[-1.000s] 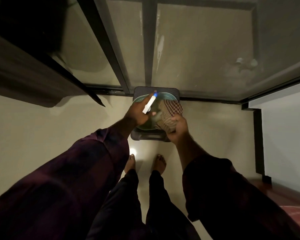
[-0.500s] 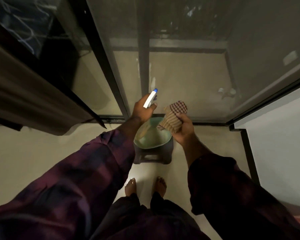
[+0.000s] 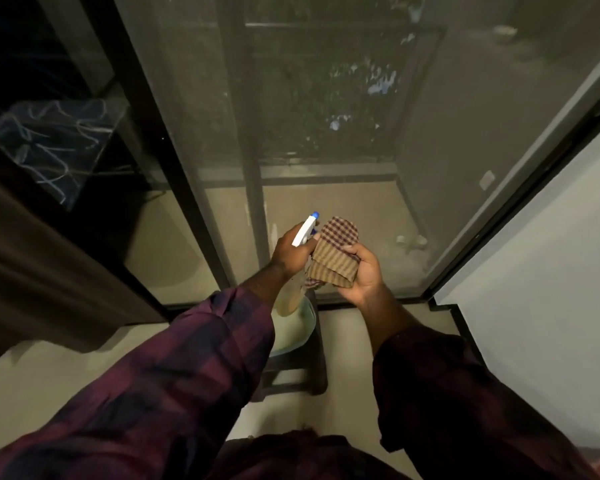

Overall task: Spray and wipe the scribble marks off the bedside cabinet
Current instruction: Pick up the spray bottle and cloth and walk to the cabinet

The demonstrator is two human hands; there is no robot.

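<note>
My left hand (image 3: pixel 290 251) grips a spray bottle (image 3: pixel 305 232) with a white head and a blue nozzle, held up in front of me. Right beside it, my right hand (image 3: pixel 362 271) holds a folded checked cloth (image 3: pixel 333 256), brown and maroon, which touches the bottle. At the upper left a dark glossy surface (image 3: pixel 52 143) carries pale scribble marks; whether it is the bedside cabinet's top or a reflection in the glass, I cannot tell.
Below my hands a pale green basin (image 3: pixel 293 332) sits on a dark stool (image 3: pixel 291 375). A sliding glass door with black frames (image 3: pixel 194 216) fills the view ahead. A brown curtain (image 3: pixel 49 282) hangs at the left, a white wall (image 3: pixel 541 289) stands at the right.
Both hands rose from the basin with the bottle and the cloth and came close together. My view tilted up, showing more of the scribbled dark surface at the left.
</note>
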